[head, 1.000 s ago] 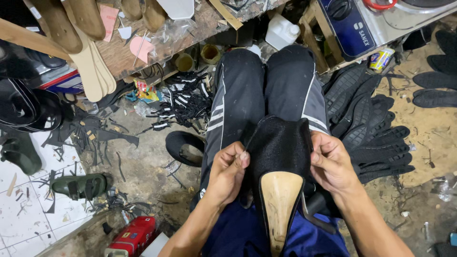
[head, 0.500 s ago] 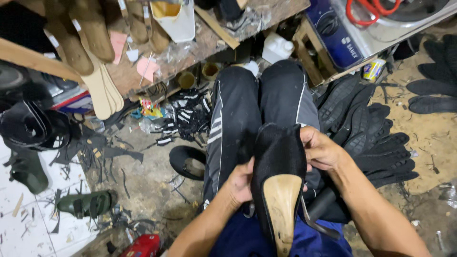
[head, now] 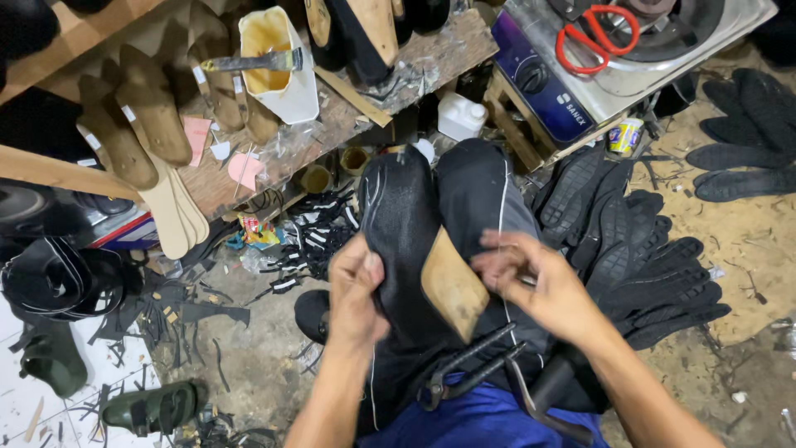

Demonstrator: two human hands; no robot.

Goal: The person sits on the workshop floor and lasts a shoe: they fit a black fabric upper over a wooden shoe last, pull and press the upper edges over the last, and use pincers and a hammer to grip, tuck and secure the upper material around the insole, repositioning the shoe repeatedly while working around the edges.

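**Shoe turned on the lap**

We see the black shoe (head: 406, 241) on the lap, now swung so its tan sole (head: 452, 284) points right rather than toward us. Our left hand (head: 355, 290) clamps its edge; our right hand (head: 535, 278) has let go, fingers apart beside the sole. Pliers (head: 473, 365) lie below.
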